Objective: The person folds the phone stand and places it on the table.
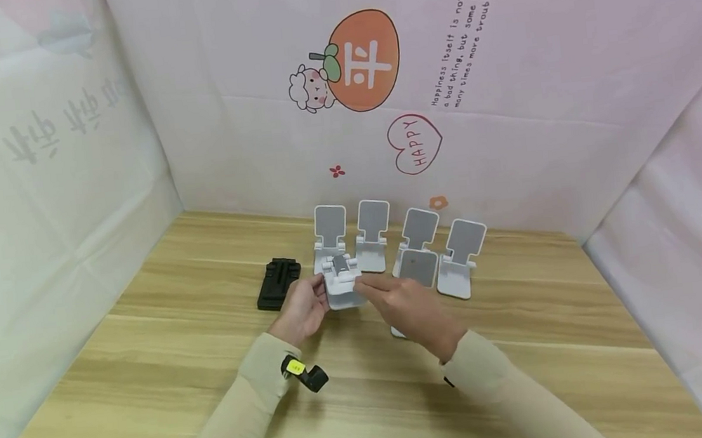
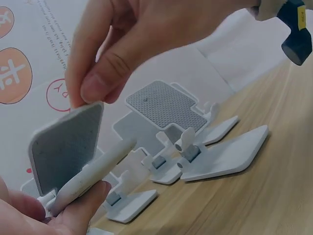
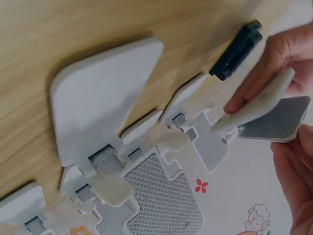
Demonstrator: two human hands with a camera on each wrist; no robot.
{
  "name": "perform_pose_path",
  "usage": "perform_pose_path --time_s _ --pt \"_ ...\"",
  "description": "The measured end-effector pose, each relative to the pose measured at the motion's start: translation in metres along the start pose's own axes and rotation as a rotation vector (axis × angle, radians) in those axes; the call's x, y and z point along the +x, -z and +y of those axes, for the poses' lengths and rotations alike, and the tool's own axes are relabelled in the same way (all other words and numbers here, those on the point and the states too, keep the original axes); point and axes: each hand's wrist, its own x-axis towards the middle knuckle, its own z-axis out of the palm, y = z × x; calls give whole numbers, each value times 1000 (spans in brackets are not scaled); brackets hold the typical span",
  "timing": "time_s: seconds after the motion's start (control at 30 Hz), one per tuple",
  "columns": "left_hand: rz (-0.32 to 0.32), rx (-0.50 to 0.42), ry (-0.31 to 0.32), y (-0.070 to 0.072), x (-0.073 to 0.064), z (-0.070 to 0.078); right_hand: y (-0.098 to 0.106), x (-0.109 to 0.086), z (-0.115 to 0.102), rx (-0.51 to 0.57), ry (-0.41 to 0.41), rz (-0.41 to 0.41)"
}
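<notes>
Both hands are on one white folding phone stand (image 1: pixel 346 297), held up partly folded. My left hand (image 1: pixel 305 309) grips its white base, with the thumb on one face in the left wrist view. My right hand (image 1: pixel 412 312) pinches the edge of its grey-padded plate (image 2: pixel 68 142) between thumb and fingers. In the right wrist view the plate stands at a narrow angle to the base (image 3: pixel 259 103). Nearest to the right hand is another unfolded stand, its grey plate (image 1: pixel 419 267) raised; in the head view that hand covers most of its base.
Several more white phone stands stand unfolded in a row at the back, among them a left one (image 1: pixel 330 224) and a right one (image 1: pixel 461 258). A folded black stand (image 1: pixel 279 284) lies left of the left hand. Behind the wooden table (image 1: pixel 531 371) hangs a printed cloth (image 1: pixel 242 138).
</notes>
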Motion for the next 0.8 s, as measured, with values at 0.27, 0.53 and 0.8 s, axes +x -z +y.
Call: perform_pose_path --time_s 0.27,0.53,0.8 --pt "59 113 -26 0 0 -3 -14 -8 -11 -147 88 -8" --pt "79 177 -44 3 0 -5 -20 -9 -18 -99 29 -51" --pt "9 257 -42 7 -4 -2 -10 17 -3 388 -495 -25"
